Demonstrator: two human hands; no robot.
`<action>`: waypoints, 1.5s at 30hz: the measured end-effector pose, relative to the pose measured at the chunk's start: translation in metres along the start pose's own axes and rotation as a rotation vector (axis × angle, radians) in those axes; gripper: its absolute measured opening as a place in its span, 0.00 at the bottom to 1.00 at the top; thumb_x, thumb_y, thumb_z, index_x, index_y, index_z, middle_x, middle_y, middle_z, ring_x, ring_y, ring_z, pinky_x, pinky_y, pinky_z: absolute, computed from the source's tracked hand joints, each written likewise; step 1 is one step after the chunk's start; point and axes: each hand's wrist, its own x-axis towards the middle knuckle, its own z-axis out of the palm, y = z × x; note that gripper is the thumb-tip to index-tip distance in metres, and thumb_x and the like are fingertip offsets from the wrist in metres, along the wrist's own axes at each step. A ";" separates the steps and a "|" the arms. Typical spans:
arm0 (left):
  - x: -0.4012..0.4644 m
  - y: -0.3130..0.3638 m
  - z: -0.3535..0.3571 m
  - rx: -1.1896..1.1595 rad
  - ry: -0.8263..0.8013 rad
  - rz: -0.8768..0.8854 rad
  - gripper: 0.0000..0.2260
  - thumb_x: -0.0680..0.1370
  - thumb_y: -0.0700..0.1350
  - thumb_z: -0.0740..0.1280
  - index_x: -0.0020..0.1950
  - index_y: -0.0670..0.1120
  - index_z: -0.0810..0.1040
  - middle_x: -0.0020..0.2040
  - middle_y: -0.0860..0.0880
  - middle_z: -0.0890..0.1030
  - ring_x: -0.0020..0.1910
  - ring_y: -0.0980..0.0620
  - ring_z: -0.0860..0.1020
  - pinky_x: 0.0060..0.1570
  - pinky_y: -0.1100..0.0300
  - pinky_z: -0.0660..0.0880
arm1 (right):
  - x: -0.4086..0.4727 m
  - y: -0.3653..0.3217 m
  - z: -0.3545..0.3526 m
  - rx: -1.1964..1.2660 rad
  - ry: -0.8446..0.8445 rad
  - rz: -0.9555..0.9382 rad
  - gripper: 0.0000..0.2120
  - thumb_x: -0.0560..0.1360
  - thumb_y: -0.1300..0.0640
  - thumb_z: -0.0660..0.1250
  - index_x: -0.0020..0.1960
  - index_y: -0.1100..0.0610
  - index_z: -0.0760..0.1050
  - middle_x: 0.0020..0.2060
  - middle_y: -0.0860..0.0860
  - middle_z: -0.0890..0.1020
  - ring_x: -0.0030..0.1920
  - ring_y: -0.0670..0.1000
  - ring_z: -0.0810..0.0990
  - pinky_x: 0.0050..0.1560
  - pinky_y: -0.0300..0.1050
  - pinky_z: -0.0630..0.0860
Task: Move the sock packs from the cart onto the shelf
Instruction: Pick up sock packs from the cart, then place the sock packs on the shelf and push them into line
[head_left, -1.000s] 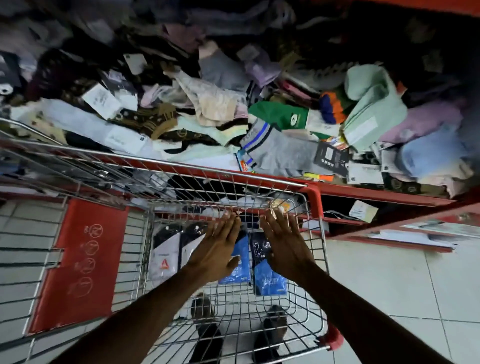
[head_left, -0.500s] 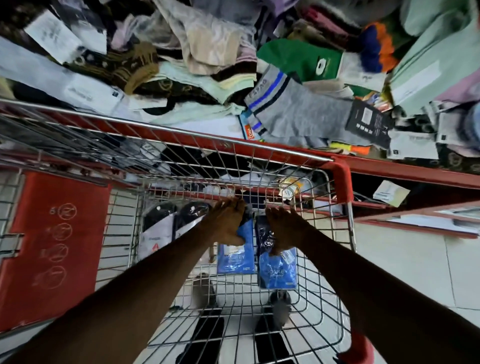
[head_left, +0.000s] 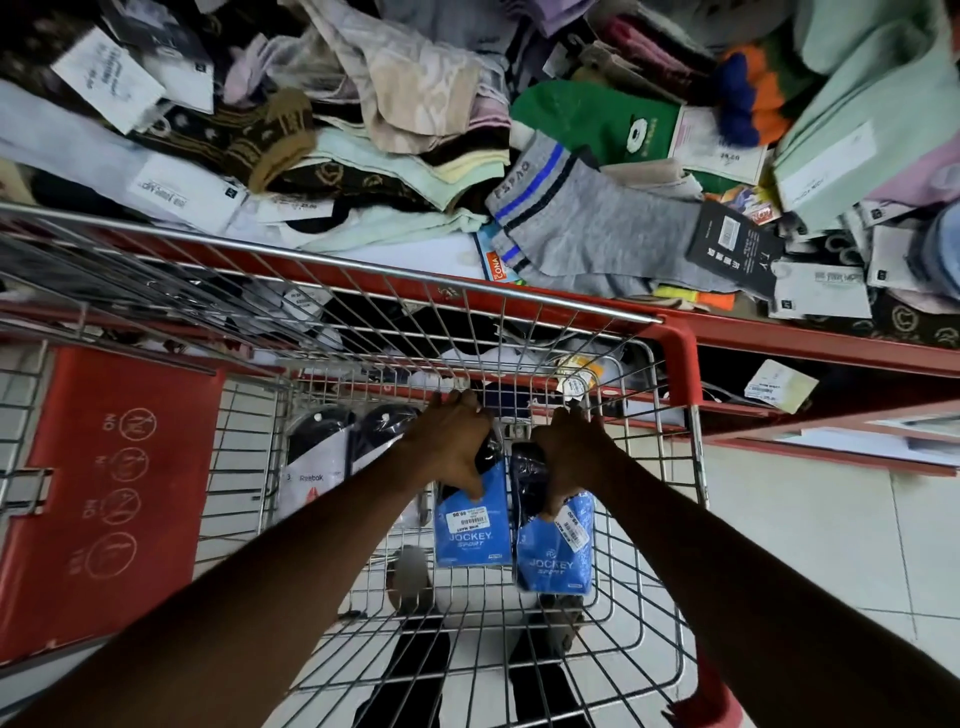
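Note:
Both my arms reach down into the wire shopping cart (head_left: 644, 525). My left hand (head_left: 452, 441) is closed on the dark top of a blue Jockey sock pack (head_left: 470, 525). My right hand (head_left: 569, 457) grips the top of a second blue Jockey sock pack (head_left: 553, 558), which is tilted and lifted slightly. Two white and black Reebok sock packs (head_left: 317, 467) stand at the cart's far left. The red shelf (head_left: 779, 335) behind the cart is piled with loose socks, among them a grey sock pack (head_left: 597, 228).
The cart's red child-seat flap (head_left: 109, 499) is at the left. A red corner bumper (head_left: 680, 358) sits on the cart's right rim. A lower red shelf (head_left: 831, 447) juts out at the right. White floor tiles (head_left: 810, 545) lie to the right; my shoes show through the cart bottom.
My open hands went down into the cart and closed on the tops of the two blue packs. The right pack has tilted and come up a little. The view moved closer to the shelf.

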 end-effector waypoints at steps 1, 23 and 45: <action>-0.005 0.001 -0.001 -0.002 0.022 0.008 0.43 0.60 0.60 0.80 0.70 0.44 0.70 0.67 0.42 0.70 0.65 0.42 0.69 0.68 0.48 0.67 | -0.005 -0.001 0.001 0.011 0.023 0.005 0.41 0.60 0.42 0.82 0.67 0.55 0.71 0.68 0.59 0.69 0.71 0.61 0.64 0.71 0.62 0.64; -0.143 0.049 -0.027 0.119 0.512 0.026 0.35 0.59 0.40 0.82 0.64 0.42 0.77 0.59 0.45 0.81 0.56 0.43 0.79 0.56 0.50 0.78 | -0.136 -0.054 0.012 0.183 0.808 0.017 0.31 0.63 0.67 0.75 0.64 0.56 0.75 0.58 0.53 0.81 0.59 0.57 0.78 0.63 0.50 0.74; -0.332 0.086 -0.322 0.295 1.114 -0.111 0.38 0.56 0.38 0.83 0.65 0.44 0.78 0.60 0.47 0.81 0.58 0.44 0.81 0.57 0.49 0.79 | -0.379 -0.053 -0.217 0.015 1.383 0.065 0.34 0.64 0.67 0.70 0.70 0.59 0.70 0.62 0.56 0.78 0.61 0.60 0.76 0.65 0.53 0.74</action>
